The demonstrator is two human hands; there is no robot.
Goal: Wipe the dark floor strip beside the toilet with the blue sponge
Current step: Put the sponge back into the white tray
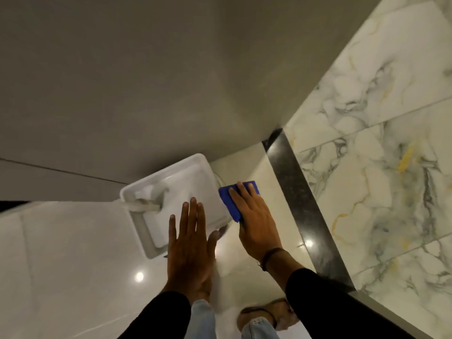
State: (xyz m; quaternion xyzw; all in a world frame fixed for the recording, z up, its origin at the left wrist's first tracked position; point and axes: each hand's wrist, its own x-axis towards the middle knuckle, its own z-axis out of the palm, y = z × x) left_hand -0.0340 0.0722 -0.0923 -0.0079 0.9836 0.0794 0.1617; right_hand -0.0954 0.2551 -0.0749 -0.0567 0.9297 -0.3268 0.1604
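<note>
The blue sponge [231, 201] lies under the fingers of my right hand [254, 221], which presses it flat against the pale floor tile beside the white toilet [176, 187]. The dark floor strip [305, 209] runs diagonally to the right of that hand, a short gap away from the sponge. My left hand [190, 243] is spread with fingers apart, holding nothing, hovering over the toilet's right edge.
A marble-patterned wall [379, 155] rises right of the dark strip. A grey wall [122, 81] fills the top. Glossy white floor tile [73, 265] spreads to the left. My sandalled foot [266, 314] and jeans show at the bottom.
</note>
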